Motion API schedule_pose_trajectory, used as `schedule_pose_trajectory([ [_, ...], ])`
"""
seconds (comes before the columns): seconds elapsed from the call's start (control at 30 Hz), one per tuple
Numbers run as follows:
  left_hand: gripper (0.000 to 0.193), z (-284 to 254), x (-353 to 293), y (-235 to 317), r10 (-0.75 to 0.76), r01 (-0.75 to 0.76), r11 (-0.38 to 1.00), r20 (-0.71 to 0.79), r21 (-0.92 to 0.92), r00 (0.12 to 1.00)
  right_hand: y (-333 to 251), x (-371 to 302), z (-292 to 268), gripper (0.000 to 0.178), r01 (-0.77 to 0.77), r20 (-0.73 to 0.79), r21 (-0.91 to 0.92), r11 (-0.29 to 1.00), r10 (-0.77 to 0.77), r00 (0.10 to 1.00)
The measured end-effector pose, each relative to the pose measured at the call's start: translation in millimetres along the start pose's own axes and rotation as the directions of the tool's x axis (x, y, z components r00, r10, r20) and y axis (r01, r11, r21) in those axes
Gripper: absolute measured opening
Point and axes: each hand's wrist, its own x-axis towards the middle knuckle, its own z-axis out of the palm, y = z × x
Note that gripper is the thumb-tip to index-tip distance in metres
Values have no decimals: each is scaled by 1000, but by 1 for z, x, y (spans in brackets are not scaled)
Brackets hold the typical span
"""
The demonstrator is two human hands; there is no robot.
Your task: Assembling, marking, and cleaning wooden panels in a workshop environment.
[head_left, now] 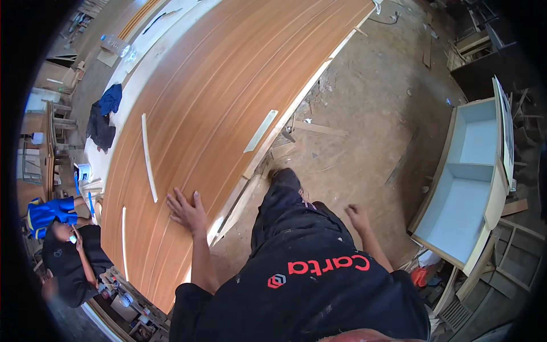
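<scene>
My left hand (187, 213) lies flat on a large brown wood-grain panel (228, 85), fingers spread, near the panel's right edge. Thin grooves or lines run along its length. Close to the fingertips is the end of a narrow white strip (149, 159); a second white strip (124, 242) rests nearer the lower left. Farther up, by the right edge, sits a short pale flat piece (261, 131). My right hand (358, 218) hangs beside my body over the floor, its fingers curled in, with nothing visible in it.
On the right stands a wooden cabinet frame (439, 199) with pale blue compartments. Wood scraps (320, 128) litter the dirt floor. Beyond the panel's left edge are dark cloths (105, 117) and a clear plastic bottle (118, 47). Two people (80, 256) are at the lower left.
</scene>
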Motion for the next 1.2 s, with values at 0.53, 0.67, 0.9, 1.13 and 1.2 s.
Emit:
schedule_pose_trajectory([
  [0.53, 75, 15, 4, -4, -80, 78, 996, 73, 30, 994, -207, 203, -86, 42, 342, -102, 202, 918, -328, 939],
  [0.67, 75, 14, 6, -10, -25, 23, 999, 40, 39, 999, -300, 263, -144, 50, 544, -45, -86, 835, -548, 835],
  [0.9, 69, 11, 75, 71, -376, 376, 924, -17, 73, 927, -414, 329, -158, 67, 882, 180, -282, 378, -882, 435],
  [1.13, 58, 4, 190, 379, 104, -258, 901, -403, -349, 909, -473, 390, -122, 76, 958, 497, -286, -32, -860, 119],
  [1.2, 63, -1, 210, 462, -53, -25, 884, -154, -466, 987, -485, 422, -130, 77, 950, 595, -291, -116, -799, 84],
])
